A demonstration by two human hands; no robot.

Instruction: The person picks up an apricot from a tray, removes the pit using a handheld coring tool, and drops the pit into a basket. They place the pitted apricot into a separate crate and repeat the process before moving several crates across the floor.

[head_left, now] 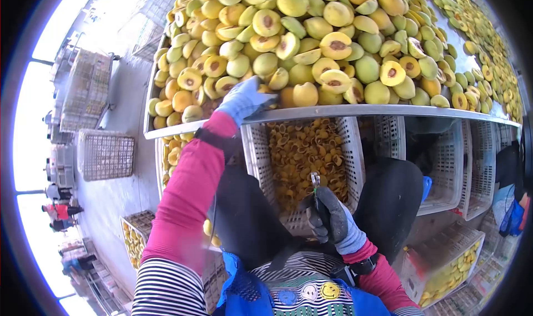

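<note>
Halved yellow-green fruit lies heaped on a metal-edged table. At the table's near edge, my left hand, in a light blue glove, reaches into the fruit. Its fingertips are partly hidden, and what they hold cannot be made out. Lower down, over my lap, my right hand, gloved in grey and blue, is closed around the handle of a small metal-tipped tool. Beneath the table edge, between my knees, a white crate contains many thin orange-brown fruit pieces.
Empty-looking white crates stand under the table at the right. Crates of fruit are at the lower right and lower left. A slatted crate sits on the floor at left. Farther left is a person in red.
</note>
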